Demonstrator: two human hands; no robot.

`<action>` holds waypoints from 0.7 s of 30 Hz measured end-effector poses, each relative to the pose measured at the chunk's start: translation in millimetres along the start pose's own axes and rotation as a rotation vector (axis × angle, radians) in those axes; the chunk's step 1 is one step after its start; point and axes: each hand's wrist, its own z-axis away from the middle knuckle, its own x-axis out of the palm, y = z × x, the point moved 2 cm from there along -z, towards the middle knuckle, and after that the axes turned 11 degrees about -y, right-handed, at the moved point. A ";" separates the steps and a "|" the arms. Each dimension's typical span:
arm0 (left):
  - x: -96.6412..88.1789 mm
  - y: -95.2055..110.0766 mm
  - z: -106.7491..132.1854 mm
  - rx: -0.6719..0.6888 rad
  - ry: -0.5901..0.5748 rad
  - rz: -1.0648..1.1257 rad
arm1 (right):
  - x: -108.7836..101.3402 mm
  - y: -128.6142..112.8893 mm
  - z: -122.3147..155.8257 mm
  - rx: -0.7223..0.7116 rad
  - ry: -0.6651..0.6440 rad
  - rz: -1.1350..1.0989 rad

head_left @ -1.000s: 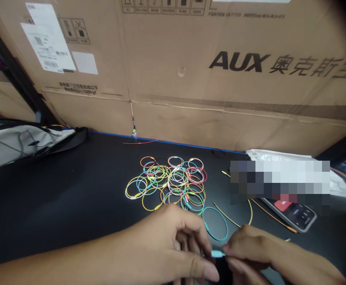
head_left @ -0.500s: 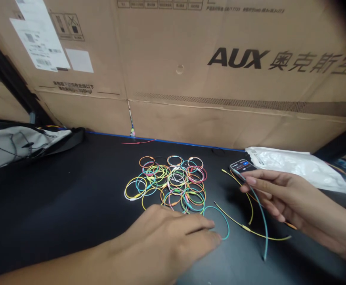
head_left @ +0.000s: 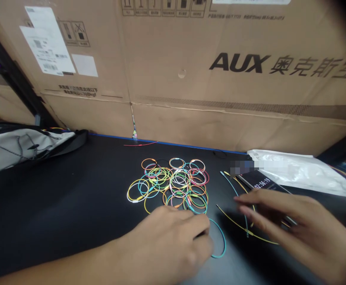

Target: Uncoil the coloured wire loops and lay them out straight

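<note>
My left hand [head_left: 173, 239] lies low on the black table [head_left: 71, 206], fingers curled loosely beside a teal cord loop [head_left: 218, 239]; nothing shows in it. My right hand [head_left: 291, 223] hovers over several straight cords, a teal one [head_left: 235, 194] and yellow ones [head_left: 244, 229], with its fingers stretched out flat and slightly blurred. Behind my left hand sits a pile of coloured cord loops [head_left: 173, 184]. A phone [head_left: 262, 184] with a lit screen lies just beyond my right fingertips.
A big brown cardboard box [head_left: 190, 79] walls off the back of the table. A grey and black bag [head_left: 21, 144] lies at the left. A white plastic pouch [head_left: 303, 170] rests at the right. One red cord [head_left: 140, 143] lies by the box.
My right hand let go of the teal straight cord, which now lies on the table, and moved down over the loose cords. My left hand released the finished loop and settled beside it.
</note>
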 end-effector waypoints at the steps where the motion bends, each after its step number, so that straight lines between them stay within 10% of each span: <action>1: -0.7 0.2 -0.6 0.000 -0.025 -0.012 | 3.8 -2.7 0.7 -0.035 -0.028 -0.058; 9: -7.7 3.1 -2.1 0.010 0.009 0.039 | 12.3 -32.2 -9.5 -0.106 -0.135 -0.468; 21: -15.2 1.6 -3.7 -0.153 -0.011 1.190 | 23.4 -37.0 4.2 -0.158 -0.327 -0.576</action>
